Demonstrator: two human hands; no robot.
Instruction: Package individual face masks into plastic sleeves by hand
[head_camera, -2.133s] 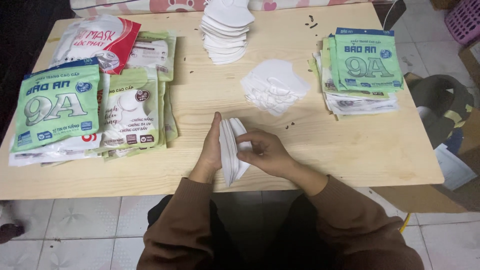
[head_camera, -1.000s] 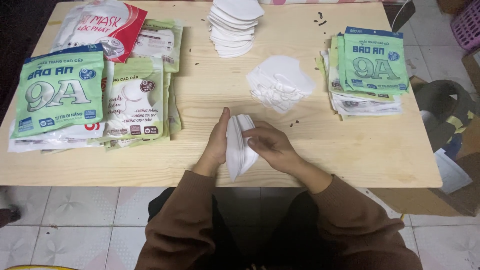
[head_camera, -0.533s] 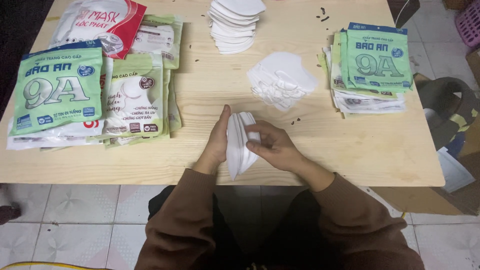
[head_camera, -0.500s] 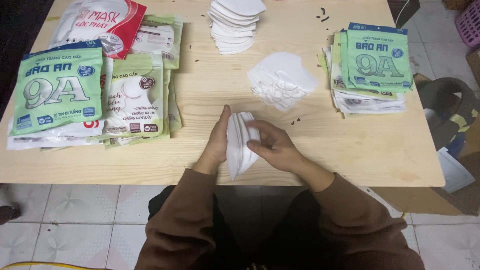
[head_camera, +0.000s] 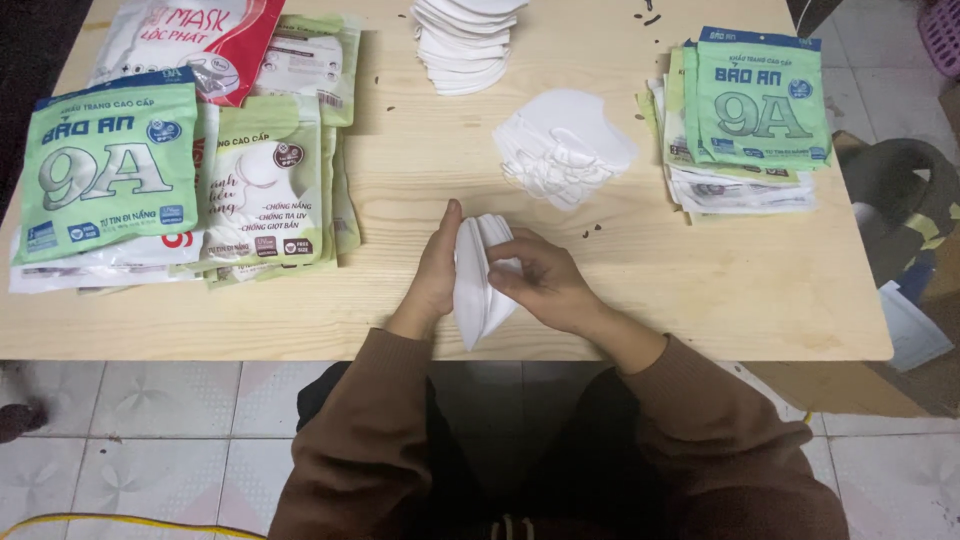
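A small stack of folded white face masks stands on edge near the front of the wooden table. My left hand presses flat against its left side. My right hand grips it from the right, fingers curled over the top edges. Further back lie a loose pile of white masks and a taller neat stack of masks. Both arms wear brown sleeves.
Green and white flat packets lie piled at the left and at the right. A red and white packet sits at the back left. A dark bag lies on the tiled floor right of the table.
The stack stays between my hands at the same spot. My right fingers have shifted slightly over the top of the masks. The view has tilted a little.
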